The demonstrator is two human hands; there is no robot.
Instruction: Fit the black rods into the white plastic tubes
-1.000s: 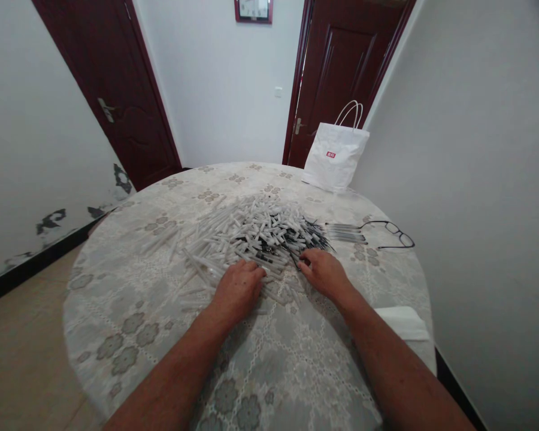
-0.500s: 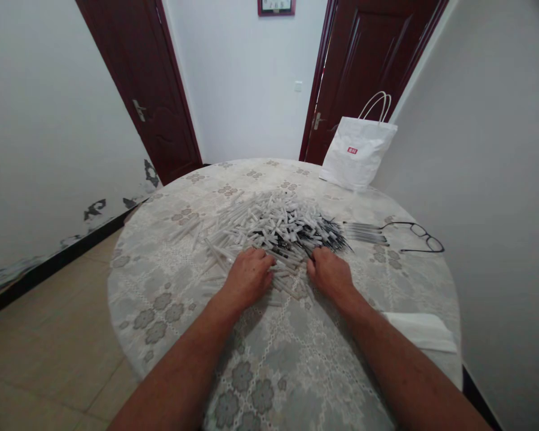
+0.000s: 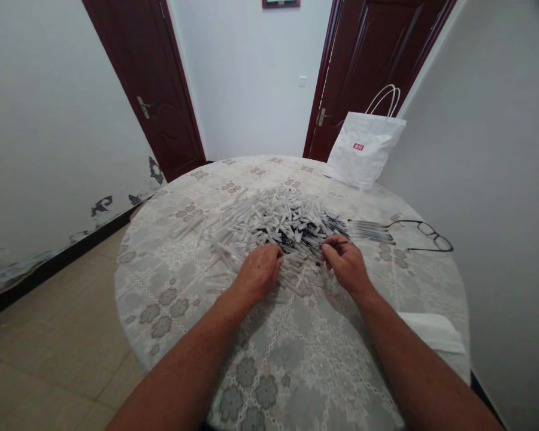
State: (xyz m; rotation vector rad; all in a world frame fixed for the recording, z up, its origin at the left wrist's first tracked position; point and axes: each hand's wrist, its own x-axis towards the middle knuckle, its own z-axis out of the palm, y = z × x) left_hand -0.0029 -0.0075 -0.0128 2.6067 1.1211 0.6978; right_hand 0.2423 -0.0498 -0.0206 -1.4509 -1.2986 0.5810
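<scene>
A big heap of white plastic pen tubes (image 3: pixel 269 218) mixed with thin black refills (image 3: pixel 317 230) lies in the middle of a round table (image 3: pixel 296 359) with a lace cloth. My left hand (image 3: pixel 260 270) rests palm down on the heap's near edge, fingers curled over the tubes; whether it grips one is hidden. At the heap's right edge my right hand (image 3: pixel 347 262) is raised slightly, its thumb and fingers pinched on a thin black refill (image 3: pixel 336 243).
A short row of dark pens (image 3: pixel 369 230) lies right of the heap, beside black-framed glasses (image 3: pixel 424 234). A white paper bag (image 3: pixel 363 152) stands at the table's far right. A folded white cloth (image 3: pixel 431 334) lies at the right edge. Two dark doors and walls surround the table.
Both hands slid forward into the heap. My right hand went from lying flat to a pinch on a black refill. The camera shifted left and tilted down a little.
</scene>
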